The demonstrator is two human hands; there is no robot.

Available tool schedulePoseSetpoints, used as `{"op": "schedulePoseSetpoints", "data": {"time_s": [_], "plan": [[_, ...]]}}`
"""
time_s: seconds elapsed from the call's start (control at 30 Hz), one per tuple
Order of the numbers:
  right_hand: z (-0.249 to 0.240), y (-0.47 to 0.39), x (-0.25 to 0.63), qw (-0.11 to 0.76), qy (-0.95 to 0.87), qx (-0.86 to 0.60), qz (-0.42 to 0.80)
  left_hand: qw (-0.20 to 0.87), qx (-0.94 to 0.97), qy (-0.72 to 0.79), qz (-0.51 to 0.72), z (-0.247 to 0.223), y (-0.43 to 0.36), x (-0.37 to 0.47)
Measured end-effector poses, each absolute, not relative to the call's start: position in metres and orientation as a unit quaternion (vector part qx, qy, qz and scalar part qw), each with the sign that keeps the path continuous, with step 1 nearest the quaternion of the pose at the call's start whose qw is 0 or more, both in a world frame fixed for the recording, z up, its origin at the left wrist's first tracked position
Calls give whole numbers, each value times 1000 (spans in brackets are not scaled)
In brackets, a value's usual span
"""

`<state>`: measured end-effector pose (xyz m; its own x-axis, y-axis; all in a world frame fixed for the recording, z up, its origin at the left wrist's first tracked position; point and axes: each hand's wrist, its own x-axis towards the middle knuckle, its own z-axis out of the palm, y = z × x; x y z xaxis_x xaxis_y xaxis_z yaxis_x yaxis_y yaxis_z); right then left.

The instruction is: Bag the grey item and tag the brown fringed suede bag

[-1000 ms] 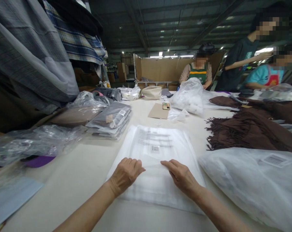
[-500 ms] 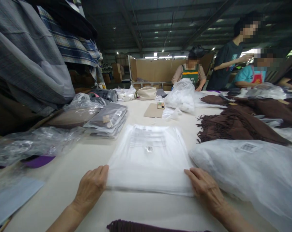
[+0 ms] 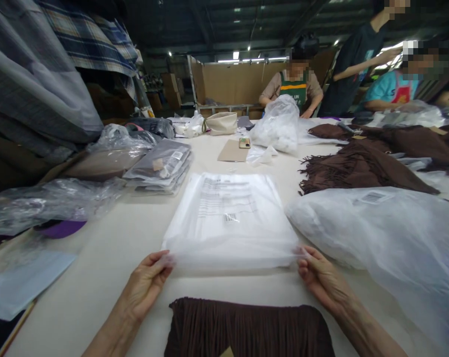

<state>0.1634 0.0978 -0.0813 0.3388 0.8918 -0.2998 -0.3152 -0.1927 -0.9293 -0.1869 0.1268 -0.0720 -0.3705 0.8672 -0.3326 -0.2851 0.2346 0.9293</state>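
Note:
A stack of white translucent plastic bags (image 3: 227,223) with printed text and a barcode lies flat on the table in front of me. My left hand (image 3: 152,280) pinches the near left corner of the top bag. At the near right corner, my right hand (image 3: 319,277) pinches the same bag's edge, so the edge is stretched between both hands. Closest to me lies a dark brown fringed bag (image 3: 248,327), partly cut off by the bottom of the view, with a tan tag on it.
Bagged grey goods (image 3: 159,166) are piled at left, near crumpled clear plastic (image 3: 53,203). A large filled plastic bag (image 3: 380,238) and brown fringed items (image 3: 361,166) lie at right. Farther back are a phone (image 3: 244,143), cardboard (image 3: 232,150) and a person in a green apron (image 3: 294,91).
Both hands now pinch the near corners and have lifted the top bag's edge slightly. The view has tilted down, bringing more of the brown fringed bag into sight.

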Motion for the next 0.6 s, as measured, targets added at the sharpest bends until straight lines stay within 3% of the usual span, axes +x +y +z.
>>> {"op": "schedulePoseSetpoints", "data": {"time_s": [0.13, 0.3, 0.47, 0.6], "plan": [[-90, 81, 181, 569, -245, -563, 547, 504, 304, 611, 530, -87, 112, -189], [-97, 42, 189, 445, -406, -648, 465, 364, 519, 678, 370, -99, 86, -191], [-105, 8, 179, 368, -486, -717, 337, 298, 491, 743, 344, -100, 66, -186], [-106, -6, 172, 353, -470, -742, 321, 282, 451, 796, 289, -104, 52, -188]]}}
